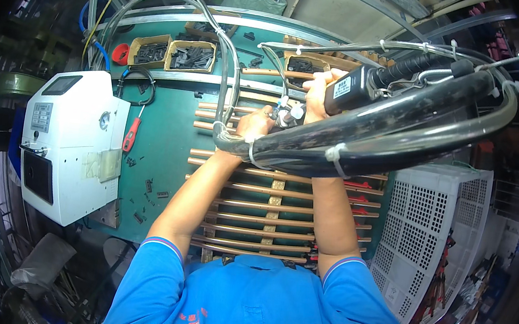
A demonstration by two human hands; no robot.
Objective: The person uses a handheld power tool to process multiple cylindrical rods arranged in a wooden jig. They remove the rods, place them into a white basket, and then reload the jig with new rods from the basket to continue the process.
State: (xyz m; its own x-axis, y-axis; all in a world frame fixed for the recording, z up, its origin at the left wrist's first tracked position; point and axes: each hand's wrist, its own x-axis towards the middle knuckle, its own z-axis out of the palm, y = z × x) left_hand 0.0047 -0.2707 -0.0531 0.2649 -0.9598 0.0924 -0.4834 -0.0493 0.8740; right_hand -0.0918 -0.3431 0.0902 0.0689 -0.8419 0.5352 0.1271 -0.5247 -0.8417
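Note:
My right hand (318, 93) is wrapped round a black box-shaped handheld tool (349, 90) with a white label. Thick black cables and hoses (377, 137) run from the tool and loop across in front of both forearms. Close to the tool's head, small silvery fittings (289, 112) show between my hands. My left hand (256, 122) is closed just left of these fittings, over the row of copper tubes; what its fingers grip is hidden. Several copper tubes (254, 206) lie side by side, crosswise under my forearms, some with red pieces (358, 199) at their right ends.
A white machine (69, 147) stands on the green table (172, 114) at left, beside a red-handled screwdriver (131, 134). Farther back are a red cup (120, 53) and cardboard boxes of black parts (189, 57). A white perforated crate (416, 218) stands at right.

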